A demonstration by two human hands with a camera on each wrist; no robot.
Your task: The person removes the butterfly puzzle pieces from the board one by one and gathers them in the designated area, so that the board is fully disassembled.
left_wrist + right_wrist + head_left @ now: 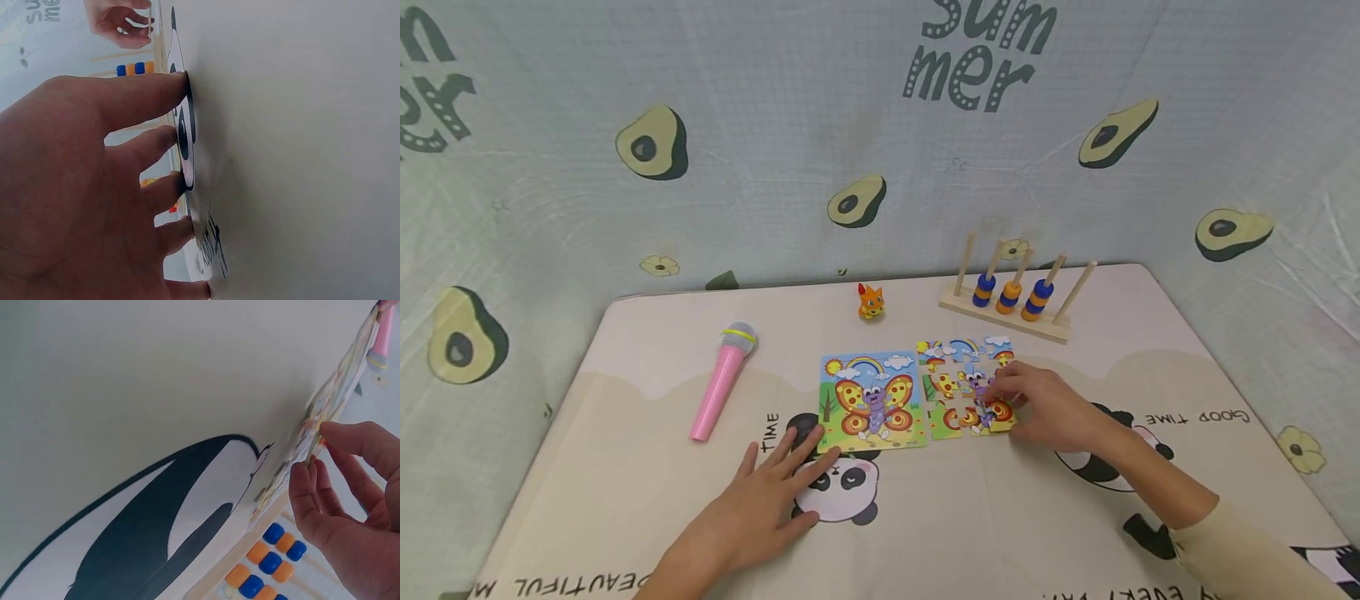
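My left hand (748, 508) lies spread on the tablecloth, its fingertips beside the lower left corner of a square butterfly picture card (898, 367). To the right of that card, a butterfly jigsaw (946, 423) of the same picture is laid out in loose pieces with gaps between several of them. My right hand (1052, 408) is over the jigsaw's right side. Between its thumb and fingers it pinches a thin puzzle piece (311, 449), seen nearly edge-on in the right wrist view. The fingers hide some of the jigsaw.
A pink toy microphone (722, 383) lies at the left. Farther back stands a small orange animal figure (871, 302). Behind the jigsaw is a wooden peg stand (1000, 315) with blue and orange beads. A patterned cloth hangs behind the table's back edge.
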